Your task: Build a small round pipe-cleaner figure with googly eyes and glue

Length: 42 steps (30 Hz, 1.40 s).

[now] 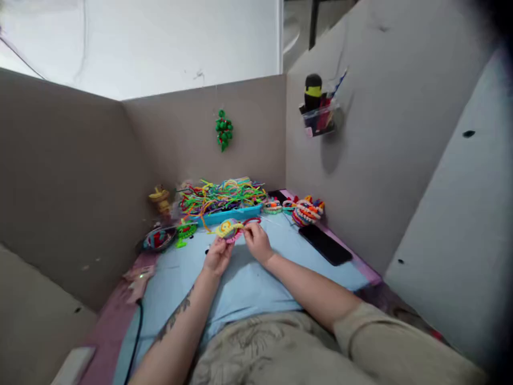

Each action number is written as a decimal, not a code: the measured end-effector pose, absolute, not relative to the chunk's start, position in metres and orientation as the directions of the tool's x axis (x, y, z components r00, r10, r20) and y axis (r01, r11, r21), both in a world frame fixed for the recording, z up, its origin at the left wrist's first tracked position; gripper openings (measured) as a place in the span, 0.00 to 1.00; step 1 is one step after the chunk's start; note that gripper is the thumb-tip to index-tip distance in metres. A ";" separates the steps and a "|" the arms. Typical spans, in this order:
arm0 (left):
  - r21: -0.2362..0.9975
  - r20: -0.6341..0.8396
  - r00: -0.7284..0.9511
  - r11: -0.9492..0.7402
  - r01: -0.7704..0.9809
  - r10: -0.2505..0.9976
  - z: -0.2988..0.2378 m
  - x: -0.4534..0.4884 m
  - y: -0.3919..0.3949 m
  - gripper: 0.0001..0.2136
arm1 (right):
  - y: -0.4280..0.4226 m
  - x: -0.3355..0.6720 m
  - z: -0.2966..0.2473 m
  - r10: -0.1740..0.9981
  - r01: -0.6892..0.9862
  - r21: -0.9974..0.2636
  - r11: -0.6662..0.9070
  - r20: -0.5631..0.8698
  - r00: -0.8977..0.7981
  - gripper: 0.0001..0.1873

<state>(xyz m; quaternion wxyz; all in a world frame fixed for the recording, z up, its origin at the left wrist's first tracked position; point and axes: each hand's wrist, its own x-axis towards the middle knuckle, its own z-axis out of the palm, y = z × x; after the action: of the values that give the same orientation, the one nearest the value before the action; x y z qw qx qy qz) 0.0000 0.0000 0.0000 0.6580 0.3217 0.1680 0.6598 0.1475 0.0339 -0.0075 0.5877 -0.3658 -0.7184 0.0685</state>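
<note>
Nearest the wearer, past the beige shirt point(260, 350), the bench point(248, 289) lay under a pale blue cover. A pink device point(140, 275) with a small green light sat toward its left side, a black cable point(137, 326) trailing from it. Above the bench's middle, the left hand point(217, 256) gripped a small yellow, pink and grey corded piece point(228, 229) from below, while the right hand point(257, 243) had its fingertips closed at the piece's right edge, seemingly pinching a strand. The step in hand looked like working that strand into the edge; the next move probably called for a steady left grip and a light, controlled pull from the right.

Off to the right lay a black phone point(325, 245), with a striped corded piece point(307, 212) just beyond it. Behind the hands, a blue tray point(230, 215) overflowed with bright strands point(224, 195) (yarn or fuzzy stems, too blurred to tell). Farthest off, a green clustered ornament point(223, 131) hung against the grey-brown partition point(172, 128).
</note>
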 end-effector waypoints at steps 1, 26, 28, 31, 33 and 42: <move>0.649 0.202 0.071 -0.079 -0.757 0.977 0.000 0.000 0.000 0.13 | 0.034 0.148 -0.008 0.612 0.448 -0.532 0.718 0.789 -0.044 0.07; 0.705 0.178 0.085 -0.067 -0.706 0.980 -0.004 -0.006 0.003 0.25 | 0.026 0.152 -0.001 0.628 0.351 -0.578 0.737 0.778 -0.038 0.06; 0.707 0.184 0.085 -0.072 -0.703 0.979 -0.004 -0.007 0.003 0.26 | 0.026 0.152 0.000 0.630 0.347 -0.580 0.737 0.776 -0.041 0.06; 0.697 0.184 0.064 -0.084 -0.712 0.981 -0.003 -0.009 0.003 0.25 | 0.027 0.151 -0.001 0.637 0.356 -0.584 0.730 0.770 -0.043 0.06; 0.691 0.181 0.046 -0.094 -0.716 0.982 -0.003 -0.009 0.003 0.24 | 0.028 0.151 -0.002 0.638 0.361 -0.582 0.729 0.769 -0.048 0.06; 0.716 0.181 0.090 -0.069 -0.694 0.979 -0.003 -0.008 0.003 0.23 | 0.027 0.152 0.000 0.635 0.350 -0.584 0.732 0.772 -0.039 0.06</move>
<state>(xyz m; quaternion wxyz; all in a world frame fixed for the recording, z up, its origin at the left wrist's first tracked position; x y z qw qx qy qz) -0.0078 0.0030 -0.0030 0.6509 0.3481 0.2048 0.6428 0.1517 0.0271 -0.0003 0.6005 -0.3461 -0.7111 0.1187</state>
